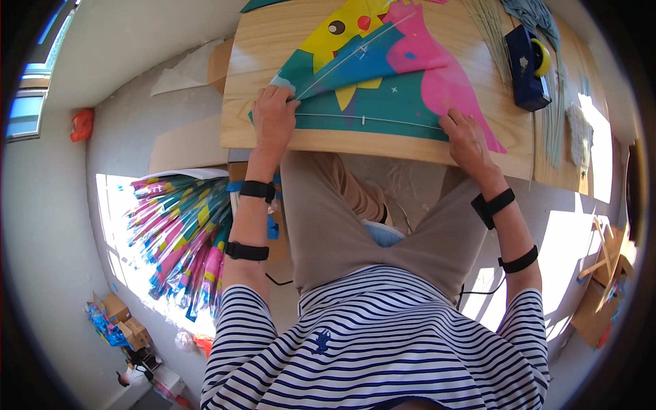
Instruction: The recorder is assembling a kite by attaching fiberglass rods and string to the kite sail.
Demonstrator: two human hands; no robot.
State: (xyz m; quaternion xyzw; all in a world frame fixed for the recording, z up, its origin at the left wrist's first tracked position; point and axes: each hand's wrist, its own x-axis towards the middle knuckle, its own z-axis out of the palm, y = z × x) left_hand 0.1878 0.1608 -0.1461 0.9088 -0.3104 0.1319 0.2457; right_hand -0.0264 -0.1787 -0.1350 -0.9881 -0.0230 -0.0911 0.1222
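A kite of teal, blue, pink and yellow fabric, with a printed cartoon face, lies partly folded over on the wooden table. One thin white rod runs along its near edge with a small clip at the middle; a second rod crosses it on a slant. My left hand is closed on the kite's left corner, where the rods come close together. At the right end of the near rod, my right hand pinches the kite's edge; its fingertips partly hide what they hold. Black straps go round both forearms.
A dark blue tape dispenser with a yellow roll stands at the table's right. Thin pale rods lie beside it, near a grey-blue cloth. Left of my legs are several folded kites in clear wrappers. Cardboard lies beyond them.
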